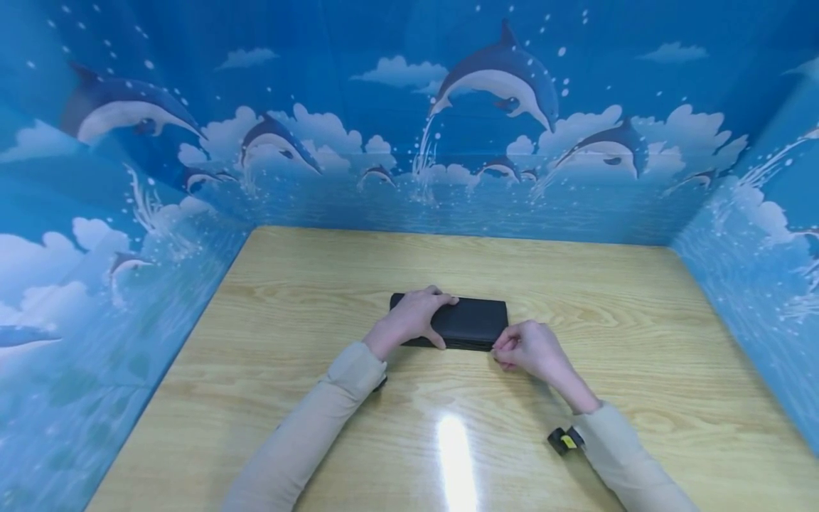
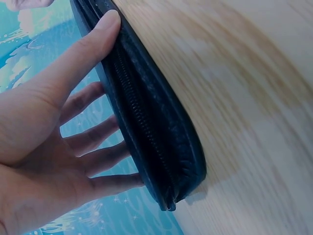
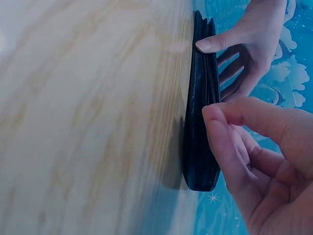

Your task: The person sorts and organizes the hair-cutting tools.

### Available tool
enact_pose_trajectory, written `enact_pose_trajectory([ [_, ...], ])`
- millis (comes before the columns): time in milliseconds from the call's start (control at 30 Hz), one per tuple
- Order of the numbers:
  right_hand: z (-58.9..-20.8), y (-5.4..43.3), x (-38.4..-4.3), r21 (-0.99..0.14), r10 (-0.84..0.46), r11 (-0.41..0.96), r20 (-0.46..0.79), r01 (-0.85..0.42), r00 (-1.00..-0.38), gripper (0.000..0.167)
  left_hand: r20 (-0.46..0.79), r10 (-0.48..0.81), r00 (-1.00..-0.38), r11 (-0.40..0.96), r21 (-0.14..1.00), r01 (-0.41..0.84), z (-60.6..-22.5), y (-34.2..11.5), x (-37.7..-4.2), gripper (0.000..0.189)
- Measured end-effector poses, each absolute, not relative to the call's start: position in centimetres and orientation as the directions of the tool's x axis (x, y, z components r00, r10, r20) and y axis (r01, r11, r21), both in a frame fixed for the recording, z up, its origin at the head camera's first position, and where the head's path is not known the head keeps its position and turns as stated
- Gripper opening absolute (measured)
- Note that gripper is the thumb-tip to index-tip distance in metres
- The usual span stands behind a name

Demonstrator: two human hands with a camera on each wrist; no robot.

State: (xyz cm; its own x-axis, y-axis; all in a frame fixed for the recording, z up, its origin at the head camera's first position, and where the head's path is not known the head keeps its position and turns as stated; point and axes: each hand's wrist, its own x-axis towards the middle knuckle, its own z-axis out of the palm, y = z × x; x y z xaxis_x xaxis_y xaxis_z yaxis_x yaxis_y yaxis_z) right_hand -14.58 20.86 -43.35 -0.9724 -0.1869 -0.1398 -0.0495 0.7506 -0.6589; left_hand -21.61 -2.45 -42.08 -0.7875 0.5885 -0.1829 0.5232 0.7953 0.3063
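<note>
A long black zip wallet [image 1: 476,318] lies flat on the wooden table. My left hand [image 1: 416,316] holds its left part, fingers spread over the top and thumb against the near edge. In the left wrist view, a zipper [image 2: 138,110] runs along that near edge, beside the thumb. At the wallet's near right corner, my right hand [image 1: 527,350] pinches at the zipper line with thumb and index finger. The fingertips hide the zipper pull there. The right wrist view shows the wallet's right end [image 3: 200,171] sticking out past these fingers.
The light wooden table [image 1: 320,270] stretches out around the wallet on all sides. Blue dolphin-printed sheets [image 1: 397,192] stand along its back, left and right edges. A bright glare [image 1: 456,455] lies on the tabletop in front.
</note>
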Motion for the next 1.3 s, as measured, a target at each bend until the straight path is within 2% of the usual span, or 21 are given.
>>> enact_pose_trajectory([
  [533, -43.3, 19.9, -14.7, -0.652, -0.232, 0.752, -0.118, -0.101, -0.966, 0.009, -0.191, 0.592, -0.783, 0.794, 0.304, 0.526, -42.1, -2.4, -21.7, 0.09],
  [1300, -43.4, 18.3, -15.3, -0.67, -0.256, 0.736, -0.138, -0.1, -0.957, 0.009, -0.194, 0.596, -0.78, 0.793, 0.294, 0.533, -42.2, -2.3, -21.9, 0.091],
])
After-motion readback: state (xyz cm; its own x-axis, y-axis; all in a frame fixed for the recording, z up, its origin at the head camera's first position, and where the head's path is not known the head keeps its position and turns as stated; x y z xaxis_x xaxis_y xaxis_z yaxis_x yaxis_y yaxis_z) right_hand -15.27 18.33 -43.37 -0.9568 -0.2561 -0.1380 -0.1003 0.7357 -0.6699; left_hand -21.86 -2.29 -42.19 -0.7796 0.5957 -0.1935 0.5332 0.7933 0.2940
